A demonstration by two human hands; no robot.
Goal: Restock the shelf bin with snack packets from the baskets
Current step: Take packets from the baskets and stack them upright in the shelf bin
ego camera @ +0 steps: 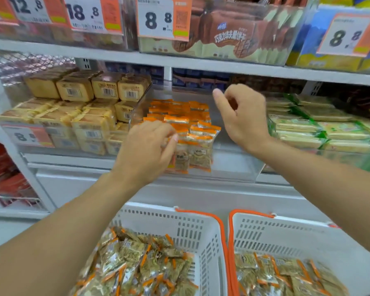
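Snack packets [198,146]: orange-edged, clear-fronted; standing upright in clear bin [233,165].

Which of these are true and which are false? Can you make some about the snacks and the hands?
1. Two white baskets hold snack packets. True.
2. The left hand touches the orange packets in the clear bin. True.
3. The right hand grips a big bag. False: it holds nothing visible.
4. The bin is full. False: its right side has bare space.
5. Green packs lie left of the bin. False: right.
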